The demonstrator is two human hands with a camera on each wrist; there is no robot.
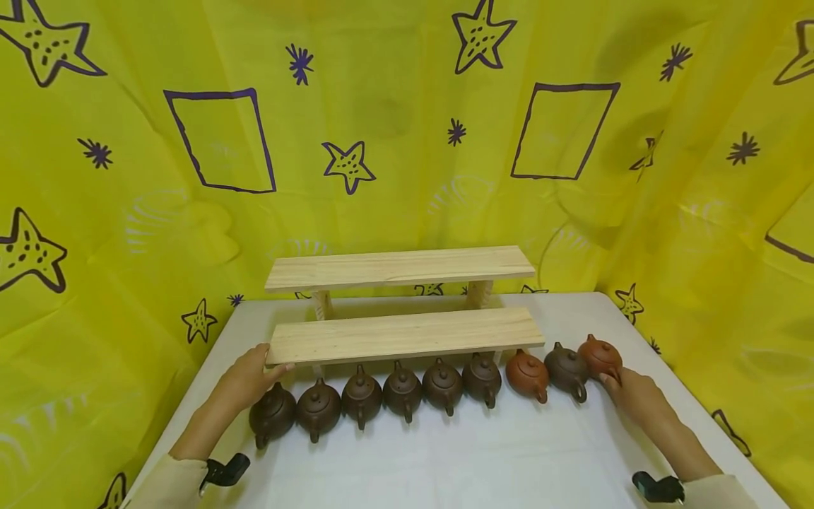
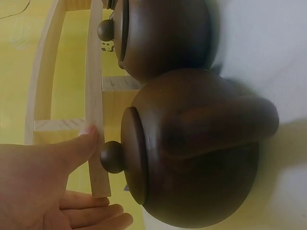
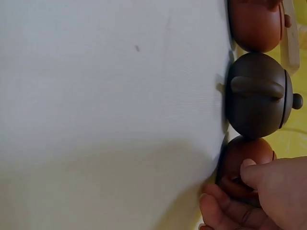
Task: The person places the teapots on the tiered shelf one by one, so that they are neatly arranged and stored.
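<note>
My left hand holds the left end of the lower board of a two-tier wooden shelf. In the left wrist view its thumb lies on the board and the other fingers reach past the end. Right beside it sits a dark brown teapot, the leftmost in a row. My right hand pinches the handle of a reddish-brown teapot at the row's right end. A grey-brown teapot stands next to that one, followed by another reddish-brown teapot. The right hand partly hides its teapot in the right wrist view.
Several dark brown teapots line the front of the shelf, spouts toward it and handles toward me. The shelf's upper board stands farther back. White cloth covers the table. A yellow patterned curtain encloses the back and sides.
</note>
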